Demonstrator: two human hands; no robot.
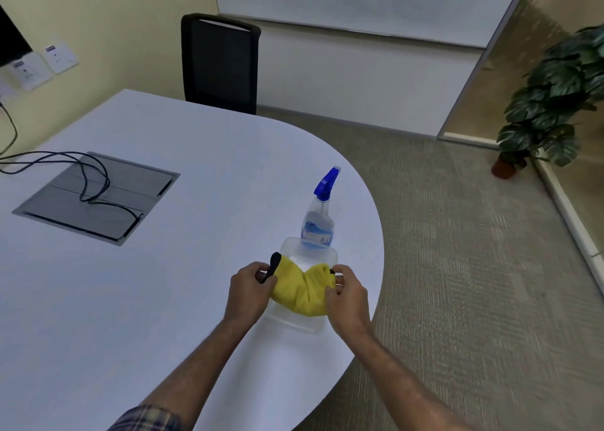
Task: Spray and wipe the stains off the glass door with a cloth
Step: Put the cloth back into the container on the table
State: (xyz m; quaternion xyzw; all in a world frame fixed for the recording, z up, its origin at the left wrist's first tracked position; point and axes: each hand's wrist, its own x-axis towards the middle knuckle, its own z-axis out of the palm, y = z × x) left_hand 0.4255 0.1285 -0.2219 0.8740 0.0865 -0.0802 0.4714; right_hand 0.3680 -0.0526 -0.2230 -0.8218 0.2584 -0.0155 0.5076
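A yellow cloth (302, 291) with black trim hangs bunched between both hands, just over a clear plastic tray (294, 249) near the rounded end of the white table (130, 283). My left hand (250, 288) pinches the cloth's left end, where a black edge sticks up. My right hand (344, 291) pinches its right end. At the tray's far end stands a clear spray bottle (318, 224) with a blue trigger head, upright and untouched. The glass door (510, 64) stands at the far right of the room.
A grey cable box (98, 198) with black cables is set into the table at the left. A black chair (219, 64) stands behind the table, below a whiteboard (376, 2). A potted plant (549, 103) stands on the carpet by the glass wall.
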